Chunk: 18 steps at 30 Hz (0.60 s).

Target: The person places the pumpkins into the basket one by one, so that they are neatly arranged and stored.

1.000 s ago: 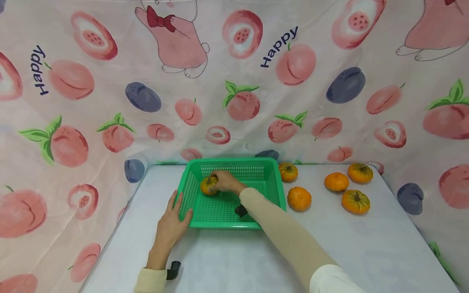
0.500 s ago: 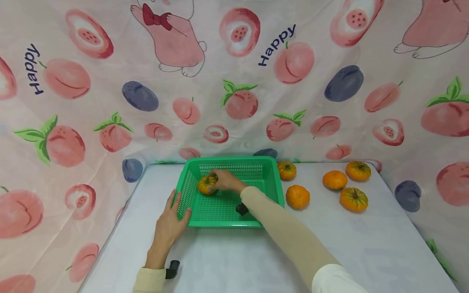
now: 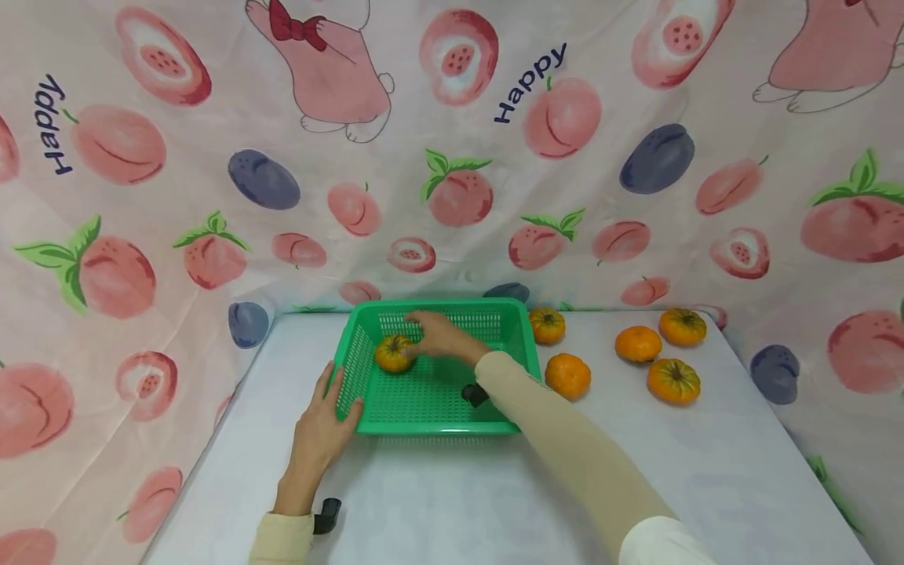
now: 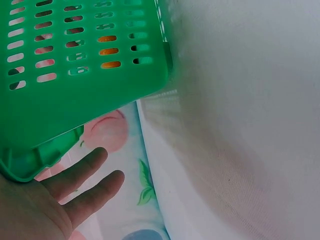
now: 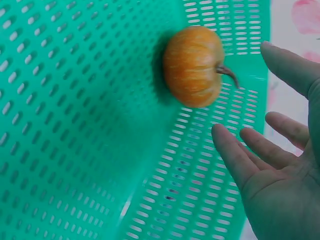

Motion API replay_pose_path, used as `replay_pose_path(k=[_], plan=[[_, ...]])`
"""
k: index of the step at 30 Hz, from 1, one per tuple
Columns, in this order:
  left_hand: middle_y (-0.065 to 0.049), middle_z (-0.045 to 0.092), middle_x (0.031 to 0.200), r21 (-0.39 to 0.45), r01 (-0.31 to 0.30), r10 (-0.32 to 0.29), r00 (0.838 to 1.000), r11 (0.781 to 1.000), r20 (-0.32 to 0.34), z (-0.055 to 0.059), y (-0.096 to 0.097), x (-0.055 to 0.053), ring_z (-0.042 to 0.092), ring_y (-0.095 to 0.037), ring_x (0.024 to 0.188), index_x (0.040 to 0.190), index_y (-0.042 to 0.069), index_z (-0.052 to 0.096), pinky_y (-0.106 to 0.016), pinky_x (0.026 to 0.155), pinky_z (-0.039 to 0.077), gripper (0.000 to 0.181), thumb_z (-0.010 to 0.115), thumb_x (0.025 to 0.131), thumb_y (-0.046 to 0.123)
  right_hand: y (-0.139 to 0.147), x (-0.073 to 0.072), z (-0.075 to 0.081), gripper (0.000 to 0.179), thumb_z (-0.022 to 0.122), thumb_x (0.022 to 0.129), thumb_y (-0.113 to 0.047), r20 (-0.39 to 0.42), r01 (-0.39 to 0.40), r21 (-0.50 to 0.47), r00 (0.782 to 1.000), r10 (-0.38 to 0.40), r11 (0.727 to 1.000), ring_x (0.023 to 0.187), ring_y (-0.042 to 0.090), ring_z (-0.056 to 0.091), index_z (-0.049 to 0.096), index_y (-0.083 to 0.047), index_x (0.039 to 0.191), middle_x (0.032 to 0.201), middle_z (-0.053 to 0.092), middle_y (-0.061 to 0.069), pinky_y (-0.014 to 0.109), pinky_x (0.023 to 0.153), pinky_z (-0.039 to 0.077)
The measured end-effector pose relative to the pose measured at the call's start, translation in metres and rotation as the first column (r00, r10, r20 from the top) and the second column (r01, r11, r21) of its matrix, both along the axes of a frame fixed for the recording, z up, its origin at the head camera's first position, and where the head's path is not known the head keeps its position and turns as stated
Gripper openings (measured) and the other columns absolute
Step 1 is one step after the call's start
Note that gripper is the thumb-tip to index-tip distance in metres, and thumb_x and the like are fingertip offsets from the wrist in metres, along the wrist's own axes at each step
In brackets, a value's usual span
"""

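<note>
On the white worktop (image 3: 452, 502), a green basket (image 3: 431, 404) sits toward the far edge, against a hanging cloth (image 3: 176, 157) printed with peaches and plums. One small orange pumpkin (image 3: 392, 353) lies inside the basket, near its far left corner, its stem to one side in the right wrist view. The right hand (image 3: 443, 336) hangs just beside that pumpkin with fingers spread and relaxed, holding nothing (the right wrist view shows clear green mesh between fingertips and fruit). The left hand (image 3: 326, 416) rests flat against the basket's near left corner, fingers straight and thumb on the rim, steadying it rather than gripping.

To the right of the basket, five more small orange fruits wait on the worktop: one (image 3: 547, 325) close beside the basket's far right corner, one (image 3: 568, 375) just right of its side wall, and three (image 3: 667, 349) grouped farther right.

Judging from this layout, the work looks barely begun: one fruit is in the basket and released, while five remain outside it, all well within the right hand's side of the worktop.
</note>
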<state>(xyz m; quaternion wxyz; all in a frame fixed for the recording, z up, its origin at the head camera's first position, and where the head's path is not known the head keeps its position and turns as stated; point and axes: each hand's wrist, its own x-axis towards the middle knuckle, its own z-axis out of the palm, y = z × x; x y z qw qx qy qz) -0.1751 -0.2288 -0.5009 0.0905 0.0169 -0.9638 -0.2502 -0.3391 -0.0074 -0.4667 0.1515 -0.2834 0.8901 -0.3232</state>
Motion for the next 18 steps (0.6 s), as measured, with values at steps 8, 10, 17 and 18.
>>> replay_pose_path(k=[8, 10, 17, 18], plan=[[-0.011, 0.019, 0.164, 0.008, -0.006, 0.006, 1.000, 1.000, 0.006, 0.001, -0.001, 0.001, 0.063, -0.045, 0.109, 0.156, 0.009, 0.028, -0.054, 0.075, 0.054, 0.071, 0.053, 0.097, 0.040, 0.022, 0.012, 0.031, 0.071, 0.070, 0.092, -0.034, 0.029, 0.016, -0.126, 1.000, -0.013, 0.992, 0.136, 0.032, 0.048, 0.038, -0.012, 0.151, 0.155, 0.041, 0.010, 0.046, 0.105, 0.046], [-0.011, 0.019, 0.164, 0.010, 0.000, 0.000, 1.000, 1.000, 0.001, 0.002, -0.001, 0.000, 0.062, -0.046, 0.111, 0.156, 0.008, 0.028, -0.055, 0.076, 0.054, 0.071, 0.053, 0.098, 0.040, 0.029, 0.015, 0.039, 0.070, 0.069, 0.092, -0.035, 0.038, 0.034, -0.152, 0.999, -0.028, 0.988, 0.136, 0.032, 0.047, 0.038, -0.013, 0.151, 0.154, 0.041, 0.010, 0.047, 0.104, 0.047], [-0.012, 0.020, 0.164, 0.018, 0.013, -0.013, 1.000, 1.000, -0.017, 0.003, 0.001, -0.001, 0.062, -0.047, 0.109, 0.156, 0.008, 0.028, -0.054, 0.073, 0.054, 0.070, 0.053, 0.098, 0.039, 0.049, 0.024, 0.051, 0.066, 0.069, 0.092, -0.035, 0.023, 0.057, -0.230, 0.998, -0.053, 0.972, 0.136, 0.030, 0.049, 0.041, -0.017, 0.149, 0.152, 0.044, 0.008, 0.043, 0.101, 0.050], [-0.013, 0.020, 0.164, 0.018, 0.015, -0.015, 1.000, 1.000, -0.012, 0.003, 0.001, 0.000, 0.062, -0.047, 0.109, 0.156, 0.007, 0.028, -0.054, 0.073, 0.054, 0.070, 0.053, 0.098, 0.039, 0.051, 0.026, 0.051, 0.066, 0.070, 0.091, -0.035, 0.026, 0.057, -0.240, 0.998, -0.053, 0.969, 0.135, 0.029, 0.050, 0.042, -0.018, 0.149, 0.152, 0.044, 0.006, 0.042, 0.100, 0.051]])
